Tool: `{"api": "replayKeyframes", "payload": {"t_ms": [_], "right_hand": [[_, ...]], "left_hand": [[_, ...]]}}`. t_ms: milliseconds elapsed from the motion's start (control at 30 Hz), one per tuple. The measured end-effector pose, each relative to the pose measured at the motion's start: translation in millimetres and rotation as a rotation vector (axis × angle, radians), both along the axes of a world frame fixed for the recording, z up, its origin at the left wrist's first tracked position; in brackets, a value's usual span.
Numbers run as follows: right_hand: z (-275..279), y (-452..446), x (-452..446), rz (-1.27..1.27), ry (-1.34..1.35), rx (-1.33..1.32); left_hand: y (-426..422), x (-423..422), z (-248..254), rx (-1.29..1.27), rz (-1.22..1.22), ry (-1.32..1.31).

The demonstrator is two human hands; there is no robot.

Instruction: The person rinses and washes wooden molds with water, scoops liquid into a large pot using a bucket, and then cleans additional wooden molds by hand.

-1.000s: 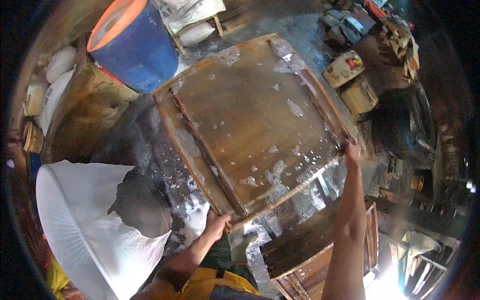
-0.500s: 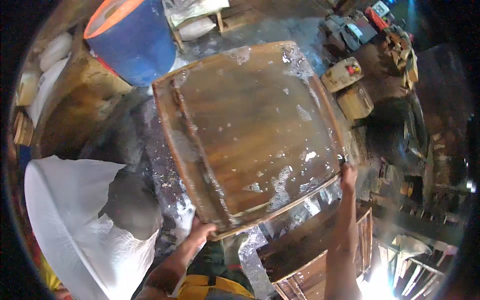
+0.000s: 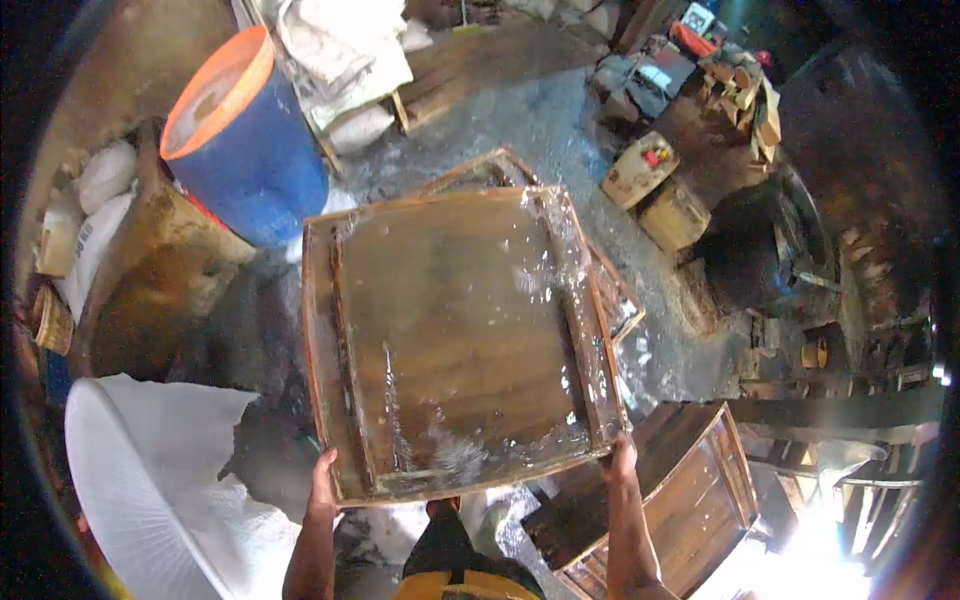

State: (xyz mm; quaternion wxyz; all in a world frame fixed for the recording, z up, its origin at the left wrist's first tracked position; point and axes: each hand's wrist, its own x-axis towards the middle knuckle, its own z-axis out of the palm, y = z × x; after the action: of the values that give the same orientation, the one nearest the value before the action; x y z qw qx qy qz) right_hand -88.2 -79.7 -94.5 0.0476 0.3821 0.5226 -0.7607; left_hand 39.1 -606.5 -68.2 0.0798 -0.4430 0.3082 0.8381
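Observation:
A large, shallow wooden tray (image 3: 455,330) is held out in front of me, its bottom wet and dotted with foamy liquid. My left hand (image 3: 323,482) grips its near left corner, thumb up on the rim and fingers hidden below. At the near right corner my right hand (image 3: 621,460) is closed on the rim in the same way. Behind and partly under it, turned at an angle, shows another wooden tray (image 3: 632,318). Whether the two trays touch, I cannot tell.
A blue barrel (image 3: 255,165) with an orange rim stands at the far left. White sheeting (image 3: 150,480) spreads at the near left. More wooden trays (image 3: 690,510) lie at the near right. Dirty jerrycans (image 3: 642,170) stand beyond on the wet floor (image 3: 540,110).
The held tray has come nearer to me and turned straighter, with its liquid shifting. A second tray now shows behind it. The view has shifted too.

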Motion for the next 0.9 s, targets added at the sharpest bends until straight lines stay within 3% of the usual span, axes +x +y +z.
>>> {"api": "replayKeyframes", "payload": {"t_ms": [100,167,233,267,300,400,600,900], "right_hand": [[15.4,14.0,-7.3,0.047,0.030,-0.005],[75.9,0.0,-17.2,0.172,0.096,0.054],[121.4,-7.5,-22.6,0.264,0.077,0.081],[144.2,-14.4,-26.0,0.272,0.088,0.092],[164.8,-24.1,-30.3,0.279,0.102,0.101],[187.8,-30.1,-38.3,0.294,0.128,0.083],[179.7,-23.0,-35.2,0.268,0.120,0.026],[85.8,12.3,-41.7,0.063,0.089,-0.031]], "left_hand": [[11.9,-22.6,69.0,0.034,-0.017,-0.064],[10.8,-30.9,107.0,0.045,-0.032,-0.122],[9.3,-38.5,124.6,0.086,-0.023,-0.138],[3.8,-38.6,122.0,0.042,-0.076,0.040],[4.0,-42.4,128.8,0.017,-0.071,0.048],[0.3,-50.2,148.0,-0.039,-0.063,0.080],[11.0,-50.4,159.6,-0.150,-0.055,0.098],[61.3,-0.2,77.7,0.054,-0.051,-0.017]]}}
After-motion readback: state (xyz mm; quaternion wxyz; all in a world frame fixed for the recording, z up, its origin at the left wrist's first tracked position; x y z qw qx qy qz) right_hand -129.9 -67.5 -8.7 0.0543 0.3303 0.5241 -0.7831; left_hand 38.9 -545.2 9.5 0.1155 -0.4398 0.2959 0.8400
